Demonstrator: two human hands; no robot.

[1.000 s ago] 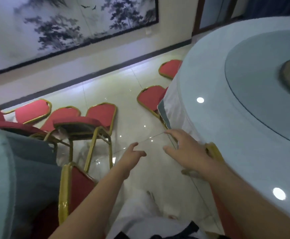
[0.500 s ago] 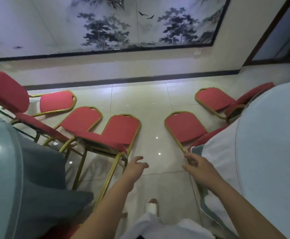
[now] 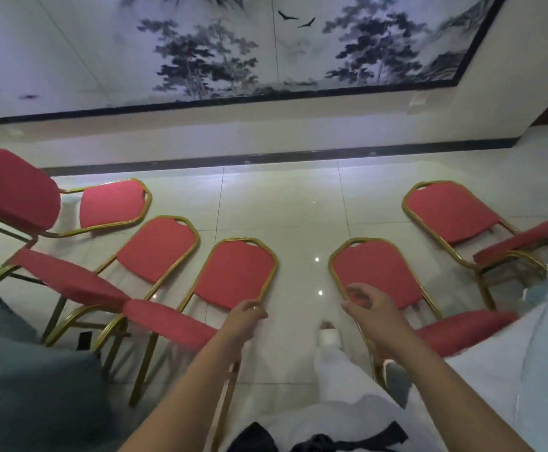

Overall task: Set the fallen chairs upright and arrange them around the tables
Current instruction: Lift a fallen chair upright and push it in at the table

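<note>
Five red gold-framed chairs [image 3: 155, 249] lie on their backs on tiled floor [image 3: 298, 207]: 3 by grey-clothed table [image 3: 21, 370] at L, 2 by white-clothed table [image 3: 543, 353] at R. L hand [image 3: 246, 316] over third chair [image 3: 233, 272] backrest edge, R hand [image 3: 373, 308] over fourth chair [image 3: 377, 272]. Both hands loosely curled, holding nothing.

left table [image 3: 21, 386] | fallen chairs [image 3: 235, 272] on floor [image 3: 282, 207] between | right table [image 3: 543, 353]

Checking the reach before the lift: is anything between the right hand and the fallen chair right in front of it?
Nothing visible does. The right hand overlaps the lower left of the fallen chair's backrest, fingers loosely curled; whether it touches cannot be told.
</note>
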